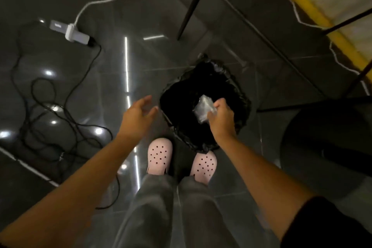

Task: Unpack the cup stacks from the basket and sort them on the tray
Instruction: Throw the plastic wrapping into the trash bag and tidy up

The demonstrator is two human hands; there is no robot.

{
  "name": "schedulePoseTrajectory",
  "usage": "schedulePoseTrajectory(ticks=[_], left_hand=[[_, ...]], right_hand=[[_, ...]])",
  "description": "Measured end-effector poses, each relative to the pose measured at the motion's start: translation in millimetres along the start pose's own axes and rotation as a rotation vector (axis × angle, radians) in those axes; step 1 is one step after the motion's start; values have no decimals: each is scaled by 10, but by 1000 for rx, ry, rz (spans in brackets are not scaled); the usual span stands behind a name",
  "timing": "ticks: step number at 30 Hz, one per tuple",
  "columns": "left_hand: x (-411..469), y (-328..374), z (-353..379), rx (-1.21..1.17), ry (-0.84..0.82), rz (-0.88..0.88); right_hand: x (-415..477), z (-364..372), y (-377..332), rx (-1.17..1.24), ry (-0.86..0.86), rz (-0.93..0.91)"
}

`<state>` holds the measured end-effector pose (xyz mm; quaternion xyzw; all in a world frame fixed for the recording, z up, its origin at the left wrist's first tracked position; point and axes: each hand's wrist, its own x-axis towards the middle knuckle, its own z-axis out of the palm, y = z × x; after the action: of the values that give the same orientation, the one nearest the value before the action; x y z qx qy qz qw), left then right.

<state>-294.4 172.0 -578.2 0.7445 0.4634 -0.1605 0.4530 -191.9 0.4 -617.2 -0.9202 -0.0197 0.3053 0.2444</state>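
Grey loose trousers (157, 203) and pink perforated clogs (159, 153), nearest. Left hand (138, 116): fingers spread and relaxed, holding nothing, just left of the bin. Right hand (221, 116): fingers pinching a crumpled clear plastic wrapper (203, 109) directly above the mouth of the black bag-lined waste bin (237, 94); a release would likely drop it inside. Bin interior too dark to read. Beyond: tangled black cables (50, 106), white power strip (77, 35). Cup stacks, basket and tray: none in view.
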Motion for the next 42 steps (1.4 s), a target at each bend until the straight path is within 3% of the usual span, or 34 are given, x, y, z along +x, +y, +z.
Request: schedulePoseTrajectory(ticks=[4, 9, 14, 20, 27, 36, 42], left_hand=[[286, -13, 160, -79, -74, 16], [426, -10, 195, -63, -81, 36], [352, 56, 48, -2, -111, 47], [-21, 433, -367, 32, -131, 63], [-876, 1387, -1039, 103, -181, 185], [-1990, 2551, -1688, 146, -272, 605], [-2533, 3242, -1853, 167, -332, 853]], right_hand=[[413, 351, 69, -157, 1, -34], [614, 558, 67, -81, -189, 47], [494, 364, -85, 8, -175, 134], [122, -374, -453, 14, -171, 60], [-603, -1571, -1146, 49, -146, -21], [-1799, -3072, -1791, 139, -81, -225], [-2495, -3860, -1742, 325, 105, -256]])
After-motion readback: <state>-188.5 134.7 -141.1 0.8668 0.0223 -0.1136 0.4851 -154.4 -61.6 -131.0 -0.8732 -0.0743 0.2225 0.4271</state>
